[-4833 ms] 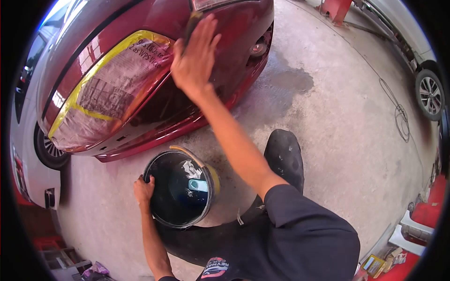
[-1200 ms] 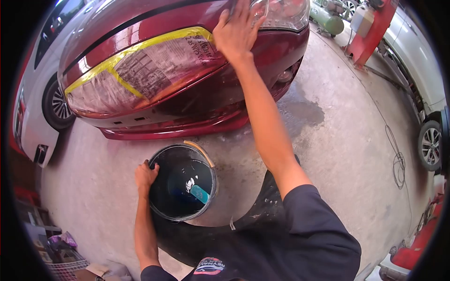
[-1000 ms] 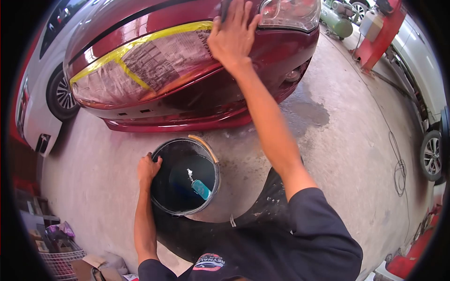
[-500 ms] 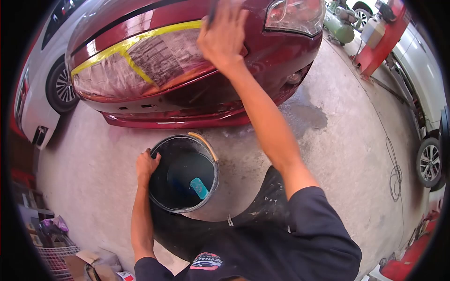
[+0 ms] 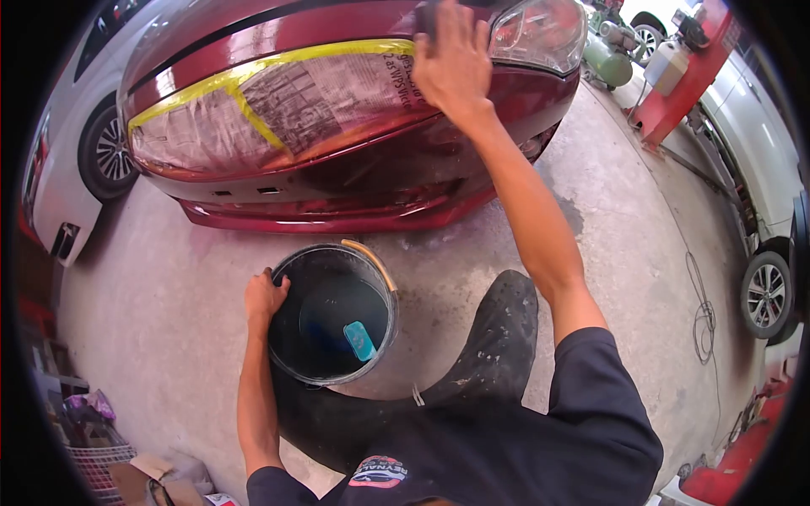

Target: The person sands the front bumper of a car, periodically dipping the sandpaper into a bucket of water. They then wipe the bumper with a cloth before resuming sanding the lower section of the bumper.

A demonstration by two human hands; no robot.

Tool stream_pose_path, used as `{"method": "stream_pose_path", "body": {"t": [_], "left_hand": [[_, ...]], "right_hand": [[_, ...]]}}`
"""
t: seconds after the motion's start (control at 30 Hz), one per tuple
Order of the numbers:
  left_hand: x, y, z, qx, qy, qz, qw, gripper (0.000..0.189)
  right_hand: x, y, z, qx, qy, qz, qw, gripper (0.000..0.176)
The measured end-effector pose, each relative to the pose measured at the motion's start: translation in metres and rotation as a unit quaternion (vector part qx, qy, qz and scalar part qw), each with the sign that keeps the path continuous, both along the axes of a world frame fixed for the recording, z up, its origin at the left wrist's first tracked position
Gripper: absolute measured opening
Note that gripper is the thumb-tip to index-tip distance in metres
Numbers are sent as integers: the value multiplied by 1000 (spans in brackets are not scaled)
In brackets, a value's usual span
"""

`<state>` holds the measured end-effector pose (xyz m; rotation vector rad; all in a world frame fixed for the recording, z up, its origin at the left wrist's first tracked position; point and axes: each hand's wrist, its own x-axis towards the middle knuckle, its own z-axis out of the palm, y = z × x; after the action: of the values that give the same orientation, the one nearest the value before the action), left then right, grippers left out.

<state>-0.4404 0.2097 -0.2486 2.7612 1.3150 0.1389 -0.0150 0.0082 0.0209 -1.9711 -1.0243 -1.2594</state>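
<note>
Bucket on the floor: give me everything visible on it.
Round, black bucket, plastic by its look, scuffed pale along the rim. It appears upright on the floor, open-topped, with dark liquid inside and a teal block toward its right side. A tan handle grip lies by the far-right rim. The left hand grips the left rim.

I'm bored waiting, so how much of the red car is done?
Covering up looks done: yellow tape and paper are on the front. Now the right hand holds a dark pad against the red car near the headlight; the left hand grips the bucket. Probably left: finishing that spot and peeling the paper.
</note>
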Motion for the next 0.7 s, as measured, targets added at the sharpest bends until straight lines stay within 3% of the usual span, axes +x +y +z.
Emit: {"method": "stream_pose_path", "body": {"t": [0.07,0.17,0.27,0.4,0.5,0.6,0.7], "left_hand": [[-1,-4,2,-7,-4,8,1000,50],[-2,-3,0,0,-16,7,1000,50],[-2,-2,0,-7,-3,7,1000,50],[-4,-4,1,9,-12,7,1000,51],[0,-4,1,4,-9,14,1000,51],[1,-4,2,-9,0,16,1000,51],[-2,-5,6,-7,-4,17,1000,51]], "right_hand": [[8,5,-4,34,11,-78,996,67],[-13,43,4,39,0,12,999,68],[-20,32,6,-48,-43,41,997,69],[1,-6,-6,10,22,-20,999,69],[-21,38,9,5,7,-2,1000,71],[-46,82,17,-97,-61,4,993,73],[-15,40,13,-60,-19,16,998,74]]}}
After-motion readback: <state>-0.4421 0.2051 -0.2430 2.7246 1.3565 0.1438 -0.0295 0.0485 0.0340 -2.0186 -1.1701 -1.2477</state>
